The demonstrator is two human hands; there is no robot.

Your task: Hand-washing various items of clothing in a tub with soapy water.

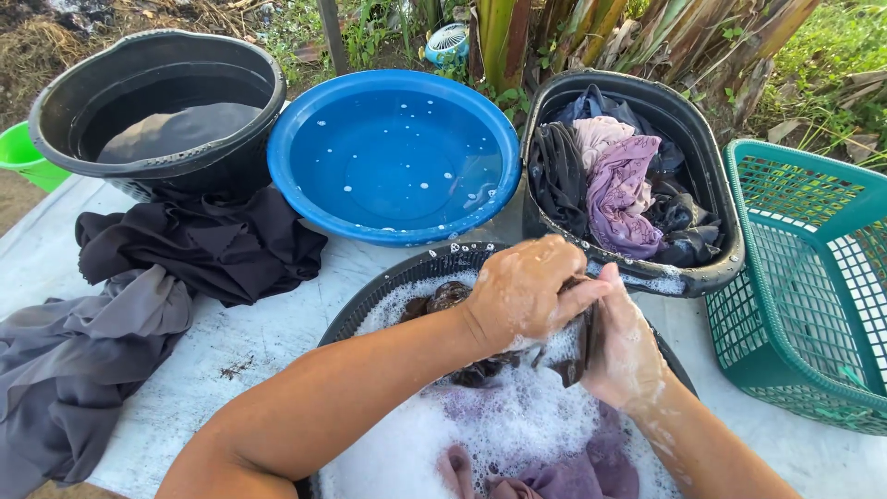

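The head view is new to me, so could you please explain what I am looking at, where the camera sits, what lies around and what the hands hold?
There is no machine here: a person works with two bare hands, and the one camera sits on their head, looking down. The left hand and the right hand together grip and rub a dark wet cloth over a black basin of suds, where purple cloth also soaks. Behind it stand a blue basin of water, a black tub of water at the left and a black tub of wet clothes at the right. An empty green basket stands at the far right. Black and grey clothes lie piled on the white surface at the left.
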